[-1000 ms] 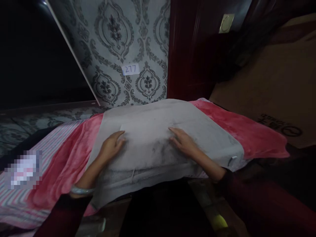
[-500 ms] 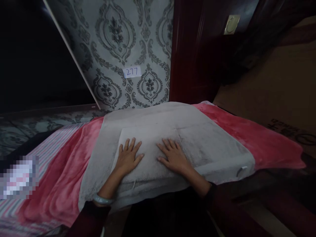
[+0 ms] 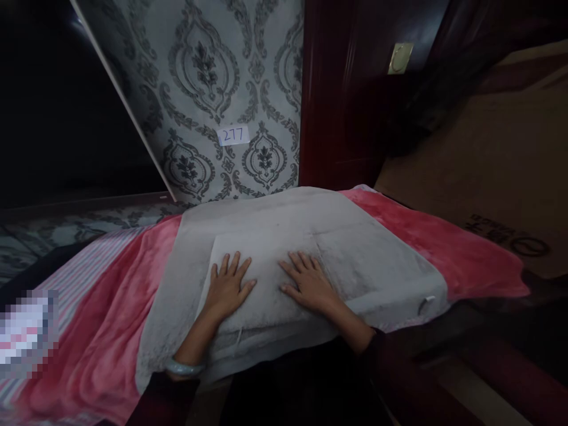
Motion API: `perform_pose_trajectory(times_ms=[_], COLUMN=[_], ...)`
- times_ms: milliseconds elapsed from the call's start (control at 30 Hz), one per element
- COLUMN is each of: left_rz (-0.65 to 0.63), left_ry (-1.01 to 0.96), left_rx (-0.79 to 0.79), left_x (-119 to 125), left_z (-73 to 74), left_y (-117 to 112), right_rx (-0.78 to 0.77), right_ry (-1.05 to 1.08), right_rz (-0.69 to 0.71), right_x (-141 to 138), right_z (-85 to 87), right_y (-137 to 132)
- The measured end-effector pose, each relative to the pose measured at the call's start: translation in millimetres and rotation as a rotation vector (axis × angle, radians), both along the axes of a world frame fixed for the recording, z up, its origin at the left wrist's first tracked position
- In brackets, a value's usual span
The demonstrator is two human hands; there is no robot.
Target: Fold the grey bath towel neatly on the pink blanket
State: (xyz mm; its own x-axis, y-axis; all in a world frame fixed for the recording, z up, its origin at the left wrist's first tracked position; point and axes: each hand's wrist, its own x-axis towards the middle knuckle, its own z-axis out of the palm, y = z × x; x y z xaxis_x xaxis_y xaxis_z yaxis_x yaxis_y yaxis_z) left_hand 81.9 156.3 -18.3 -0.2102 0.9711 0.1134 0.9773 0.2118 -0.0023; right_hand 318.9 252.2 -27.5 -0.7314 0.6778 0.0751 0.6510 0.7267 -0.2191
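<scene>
My left hand lies flat, fingers spread, on a folded grey cloth with dark smudges. My right hand rests flat beside it, fingers apart, palm down on the same cloth. Both hands sit side by side on a raised folded panel near the cloth's front edge. The cloth lies on a pink fleece blanket spread over the surface. A pale green bangle circles my left wrist. Neither hand holds anything.
A striped pink and white sheet shows at the left under the blanket. Patterned grey wallpaper carries a paper label reading 277. A dark red door frame stands behind, and brown cardboard leans at the right.
Both hands moved from the cloth's sides toward its middle and now lie flat close together. Over the last half second they barely shifted.
</scene>
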Motion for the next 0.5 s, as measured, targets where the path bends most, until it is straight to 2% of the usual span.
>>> perform_pose_trajectory(times_ms=[167, 267, 400, 500], left_rz=[0.002, 0.006, -0.003, -0.008], left_ry=[0.022, 0.026, 0.028, 0.034], left_rx=[-0.006, -0.007, -0.004, 0.012], left_x=[0, 0, -1, -2], left_z=[0.6, 1.2, 0.9, 0.4], left_y=[1, 1, 1, 1], right_rx=[-0.019, -0.053, -0.095, -0.038], right_ry=[0.004, -0.011, 0.016, 0.094], right_rz=[-0.002, 0.023, -0.027, -0.108], right_x=[1, 1, -11, -31], right_z=[2.3, 9.2, 37.4, 61.0], right_y=[-1, 1, 17, 37])
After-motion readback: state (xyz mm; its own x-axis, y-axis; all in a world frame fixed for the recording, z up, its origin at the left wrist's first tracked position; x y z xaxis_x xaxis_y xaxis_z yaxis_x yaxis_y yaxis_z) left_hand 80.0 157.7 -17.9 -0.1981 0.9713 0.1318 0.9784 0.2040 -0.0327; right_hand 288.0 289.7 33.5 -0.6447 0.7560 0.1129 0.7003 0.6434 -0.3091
